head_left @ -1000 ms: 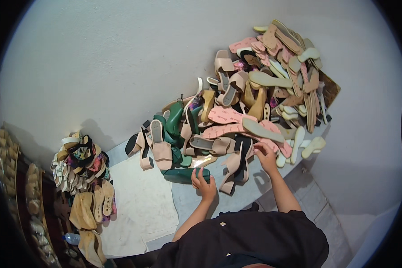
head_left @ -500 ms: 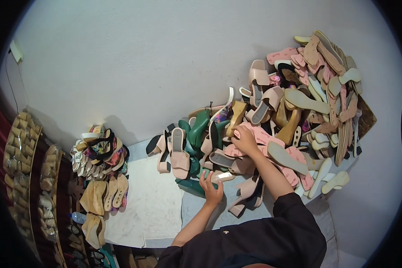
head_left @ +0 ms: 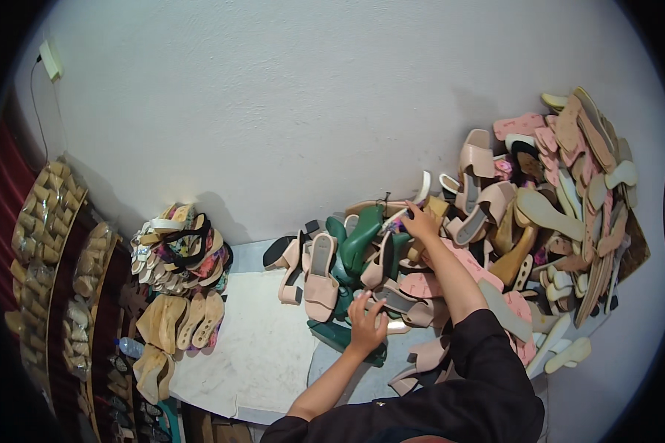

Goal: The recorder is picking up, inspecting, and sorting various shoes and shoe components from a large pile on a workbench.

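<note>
At lower centre, the left hand [head_left: 366,331] is hovering open beside a green shoe form [head_left: 331,334], likely stiff, best gripped mid-body; right hand [head_left: 421,224]: grip not discernible.

Head-worn fisheye — from above, wide, angled downward
</note>
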A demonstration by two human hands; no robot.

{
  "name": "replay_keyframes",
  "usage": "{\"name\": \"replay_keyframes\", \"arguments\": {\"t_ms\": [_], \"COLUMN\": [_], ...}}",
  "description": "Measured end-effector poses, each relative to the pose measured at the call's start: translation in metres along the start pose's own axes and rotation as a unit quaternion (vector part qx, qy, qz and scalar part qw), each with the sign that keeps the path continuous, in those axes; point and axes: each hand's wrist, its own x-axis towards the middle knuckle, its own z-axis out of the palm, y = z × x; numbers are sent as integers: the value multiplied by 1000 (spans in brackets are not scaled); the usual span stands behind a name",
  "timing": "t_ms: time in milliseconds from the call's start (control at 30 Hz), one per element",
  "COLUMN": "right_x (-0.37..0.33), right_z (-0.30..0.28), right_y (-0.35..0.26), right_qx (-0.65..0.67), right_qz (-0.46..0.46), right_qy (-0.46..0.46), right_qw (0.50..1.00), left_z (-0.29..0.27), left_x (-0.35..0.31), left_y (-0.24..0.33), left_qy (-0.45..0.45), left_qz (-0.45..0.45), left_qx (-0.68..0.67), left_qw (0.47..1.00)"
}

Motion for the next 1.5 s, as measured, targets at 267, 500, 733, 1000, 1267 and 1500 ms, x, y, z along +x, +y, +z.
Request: {"name": "replay_keyframes", "arguments": {"t_ms": [267,500,733,1000,1267,1500], "right_x": [22,-30,-132,-251,-242,-159], "right_z": [2,-30,-97,-45,-53,-111], "right_y": [-4,-29,-45,-27,-12,40], "right_qx": [62,177,244,461,444,306], "right_qz": [22,-255,-293,-183,-251,-58], "right_qy": [56,346,236,-77,-9,66], "right_qw": [996,885,894,865,860,948], "left_z": [-20,-42,-55,-43,-42,-43], "left_x": [-28,-11,12,-5,-17,-12], "left_y": [-4,-9,6,32,40,34], "left_qy": [-1,51,99,-211,-196,-153], "left_qz": [-108,-131,-138,-246,-324,-344], "left_qx": [-35,-45,-157,-537,-490,-468], "left_qw": [994,989,973,779,785,799]}}
